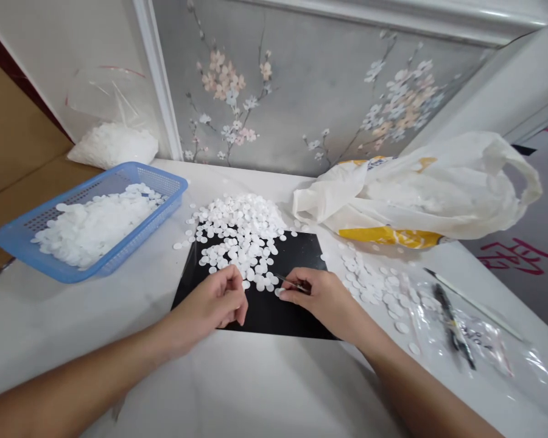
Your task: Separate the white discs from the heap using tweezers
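Observation:
Many small white discs (244, 219) are heaped at the back of a black mat (274, 316), spilling forward over its middle. My right hand (317, 292) is closed on slim dark tweezers (295, 283), whose tips point left at the discs' front edge. One white disc (279, 292) lies by the right thumb tip. Over the mat's left part, my left hand (223, 296) is closed with its fingers curled in. What it holds, if anything, is hidden.
At the left stands a blue basket (73, 277) of white discs, with a filled clear bag (114, 143) behind it. A white plastic bag (415, 194) lies at the back right. Further right are loose discs (368, 277), a pen (454, 325), a thin pointed tool (477, 304) and clear bags (525, 371).

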A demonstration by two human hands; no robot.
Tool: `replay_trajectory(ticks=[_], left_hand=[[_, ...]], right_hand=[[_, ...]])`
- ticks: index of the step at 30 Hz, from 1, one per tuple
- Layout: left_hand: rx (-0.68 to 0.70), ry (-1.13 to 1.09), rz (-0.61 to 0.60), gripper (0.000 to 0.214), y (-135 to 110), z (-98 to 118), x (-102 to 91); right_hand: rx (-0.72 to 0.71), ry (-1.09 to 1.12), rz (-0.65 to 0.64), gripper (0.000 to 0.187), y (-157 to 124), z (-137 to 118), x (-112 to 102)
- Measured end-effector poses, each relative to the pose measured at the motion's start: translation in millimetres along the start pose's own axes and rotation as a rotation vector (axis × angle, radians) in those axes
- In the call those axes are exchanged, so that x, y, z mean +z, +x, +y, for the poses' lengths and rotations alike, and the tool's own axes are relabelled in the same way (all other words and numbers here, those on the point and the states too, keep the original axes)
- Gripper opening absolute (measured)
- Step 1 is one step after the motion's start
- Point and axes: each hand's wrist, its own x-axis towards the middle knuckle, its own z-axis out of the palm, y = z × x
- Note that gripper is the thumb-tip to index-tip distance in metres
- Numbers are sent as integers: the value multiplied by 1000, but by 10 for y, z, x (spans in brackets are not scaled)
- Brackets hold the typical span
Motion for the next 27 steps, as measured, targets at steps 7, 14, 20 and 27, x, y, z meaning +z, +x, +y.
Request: replay_trajectory(ticks=[7,14,20,27], left_hand=[[-97,-211,82,28,26,37,-73],[-187,-396,-49,48,19,-58,-3],[30,-340,213,43,111,-26,-326],[199,521,141,15,4,15,-435]], right_hand=[[-53,-65,-4,5,9,-61,104],[-192,376,-98,10,-118,-510,240],[-249,158,84,4,-17,-429,381],[-361,-93,31,12,-68,-265,497]])
